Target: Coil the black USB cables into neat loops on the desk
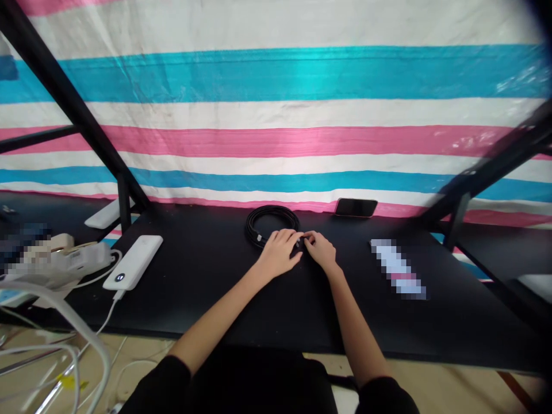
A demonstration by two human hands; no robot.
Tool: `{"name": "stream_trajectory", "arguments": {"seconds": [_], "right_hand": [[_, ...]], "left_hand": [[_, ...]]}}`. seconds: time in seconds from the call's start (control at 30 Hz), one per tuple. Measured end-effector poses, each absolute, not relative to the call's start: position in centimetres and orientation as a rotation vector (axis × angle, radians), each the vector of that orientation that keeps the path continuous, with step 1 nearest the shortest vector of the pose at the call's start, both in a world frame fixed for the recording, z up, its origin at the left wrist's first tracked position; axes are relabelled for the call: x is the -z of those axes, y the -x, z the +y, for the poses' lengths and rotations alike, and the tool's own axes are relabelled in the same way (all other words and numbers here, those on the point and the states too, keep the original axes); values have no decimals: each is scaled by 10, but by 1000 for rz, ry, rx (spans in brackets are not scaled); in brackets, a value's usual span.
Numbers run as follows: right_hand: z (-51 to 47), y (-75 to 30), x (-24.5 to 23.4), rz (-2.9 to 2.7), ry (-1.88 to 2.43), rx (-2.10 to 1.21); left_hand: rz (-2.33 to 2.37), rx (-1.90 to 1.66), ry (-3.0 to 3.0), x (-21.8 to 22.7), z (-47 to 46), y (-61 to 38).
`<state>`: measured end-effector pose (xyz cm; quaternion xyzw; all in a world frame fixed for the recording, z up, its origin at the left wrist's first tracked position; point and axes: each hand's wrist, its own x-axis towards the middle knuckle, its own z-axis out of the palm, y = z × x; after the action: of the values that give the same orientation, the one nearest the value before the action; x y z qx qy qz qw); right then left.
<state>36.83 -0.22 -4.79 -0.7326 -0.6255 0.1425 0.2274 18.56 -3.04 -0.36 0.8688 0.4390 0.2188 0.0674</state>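
Observation:
A coiled black cable (250, 225) lies on the black tabletop (198, 264) in front of me, with a pale connector or tag on its left inner side. My left hand (279, 254) is over the coil's near right part, fingers bent round the cable and thumb a little apart from them. Close beside it, my right hand (319, 249) pinches with thumb and fingertips at the coil's right edge, on what looks like the cable. A small light metallic piece shows between the hands. My fingers partly hide the coil's near side.
A white power bank (134, 263) with a plugged-in white cord lies left. Behind, a dark phone (356, 207) leans against the striped sheet (276, 141). A blurred-out phone-like object (399, 269) lies right. Black frame bars (86, 121) slant at both sides; white cables hang lower left.

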Motion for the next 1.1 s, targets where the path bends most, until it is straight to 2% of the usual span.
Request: {"name": "stream_trajectory", "arguments": {"seconds": [0.2,0.5,0.8,0.97,1.1], "right_hand": [[-3,-370,48,-1738,1990,-402],[-1,-372,49,-1740,2008,-413],[-2,-369,50,-1710,2030,-388],[-3,-369,52,-1724,2016,-389],[-3,-370,52,-1735,2010,-384]], "left_hand": [[1664,-403,-2477,24,-6,-212],[1823,-127,-2408,23,-36,-97],[2144,-283,-2132,22,-35,11],[1960,-303,-2059,7,-24,27],[2020,-380,-1940,3,-13,19]]}}
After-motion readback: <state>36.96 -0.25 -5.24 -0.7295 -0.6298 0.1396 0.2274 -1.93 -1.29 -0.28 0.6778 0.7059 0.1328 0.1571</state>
